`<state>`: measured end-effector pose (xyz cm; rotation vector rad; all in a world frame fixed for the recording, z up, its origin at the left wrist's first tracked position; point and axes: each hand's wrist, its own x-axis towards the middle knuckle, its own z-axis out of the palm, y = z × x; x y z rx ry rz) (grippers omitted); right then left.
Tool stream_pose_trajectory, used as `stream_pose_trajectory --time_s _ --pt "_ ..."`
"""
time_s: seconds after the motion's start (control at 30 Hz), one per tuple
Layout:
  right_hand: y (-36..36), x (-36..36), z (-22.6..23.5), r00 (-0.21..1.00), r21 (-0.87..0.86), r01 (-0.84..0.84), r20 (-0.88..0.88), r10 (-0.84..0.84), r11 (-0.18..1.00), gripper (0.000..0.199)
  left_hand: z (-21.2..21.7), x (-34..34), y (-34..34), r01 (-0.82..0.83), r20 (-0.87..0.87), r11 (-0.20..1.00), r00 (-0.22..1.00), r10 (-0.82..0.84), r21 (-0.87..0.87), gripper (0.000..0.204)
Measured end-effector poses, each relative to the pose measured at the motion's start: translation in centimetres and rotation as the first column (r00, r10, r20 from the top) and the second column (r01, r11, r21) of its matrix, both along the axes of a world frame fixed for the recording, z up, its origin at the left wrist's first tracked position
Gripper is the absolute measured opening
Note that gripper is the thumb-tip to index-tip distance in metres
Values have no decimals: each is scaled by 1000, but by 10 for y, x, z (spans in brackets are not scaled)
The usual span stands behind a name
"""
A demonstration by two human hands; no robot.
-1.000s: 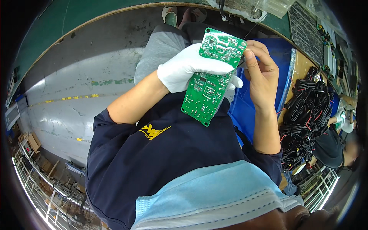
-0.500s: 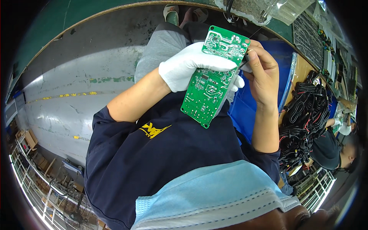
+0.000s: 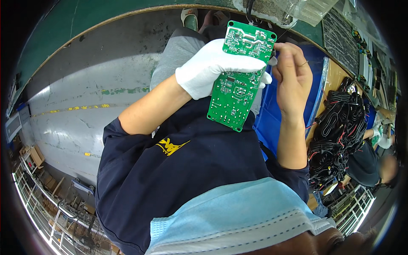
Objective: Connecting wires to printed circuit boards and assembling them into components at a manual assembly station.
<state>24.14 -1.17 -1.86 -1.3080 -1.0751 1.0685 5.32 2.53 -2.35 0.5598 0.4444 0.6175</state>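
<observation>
My left hand (image 3: 214,63), in a white glove, grips a long green circuit board (image 3: 231,95) by its middle. The thumb lies across the board's face and gloved fingertips show past its right edge. Solder joints and small parts cover the side turned up, and the board tilts with its top end leaning left. My bare right hand (image 3: 293,76) is at the board's upper right edge, its fingers curled in and the index tip by the corner. Whatever lies between those fingers is hidden.
A blue bin (image 3: 272,119) stands below my right hand. Farther right, a heap of black cables (image 3: 338,127) lies on cardboard. A green worktop (image 3: 144,3) runs along the far side, with clear plastic bags (image 3: 312,10) on it. Another person (image 3: 365,163) works at the far right.
The board and my left hand have shifted slightly up and right, the board turning a little more upright. My right fingers have curled further in, and the dark piece beside the thumb no longer shows.
</observation>
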Motion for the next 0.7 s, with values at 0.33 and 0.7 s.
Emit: stream_pose_trajectory --time_s 0.33,0.7 --pt "-4 15 45 917 28 -81 395 63 996 37 4 7 13 -25 -99 989 994 39 143 42" --pt "16 10 50 651 490 18 656 -382 872 6 4 11 20 -108 -174 937 969 173 331 36"
